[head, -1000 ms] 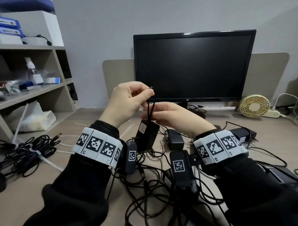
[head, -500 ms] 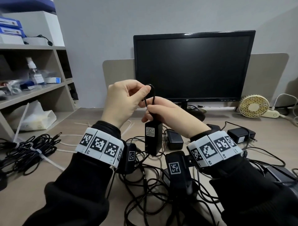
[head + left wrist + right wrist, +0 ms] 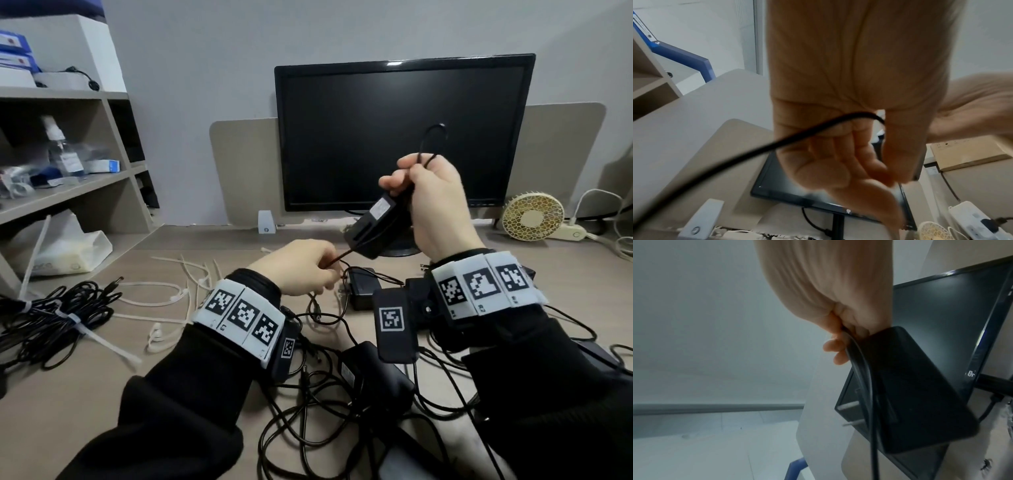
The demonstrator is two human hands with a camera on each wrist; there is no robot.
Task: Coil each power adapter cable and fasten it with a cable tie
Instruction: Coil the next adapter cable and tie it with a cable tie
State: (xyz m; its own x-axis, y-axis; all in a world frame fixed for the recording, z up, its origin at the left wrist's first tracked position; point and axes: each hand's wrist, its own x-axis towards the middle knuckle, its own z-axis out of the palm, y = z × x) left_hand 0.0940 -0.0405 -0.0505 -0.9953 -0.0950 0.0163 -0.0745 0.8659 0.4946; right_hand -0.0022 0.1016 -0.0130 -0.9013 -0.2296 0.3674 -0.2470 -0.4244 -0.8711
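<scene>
While the boxy black power adapter (image 3: 376,228) is held raised before the monitor (image 3: 404,133) in the right hand (image 3: 435,202), whose grip is closed on looped cable (image 3: 432,144), the thin round cord is pinched lower by the left hand (image 3: 301,265) above the desk (image 3: 85,373).

Bare desk (image 3: 61,404) near your left arm: room to pass. Tangled wires (image 3: 329,404) block space under both wrists. Ties (image 3: 164,298) and tied bundle (image 3: 51,318) lie left. Monitor (image 3: 400,133) blocks back.
</scene>
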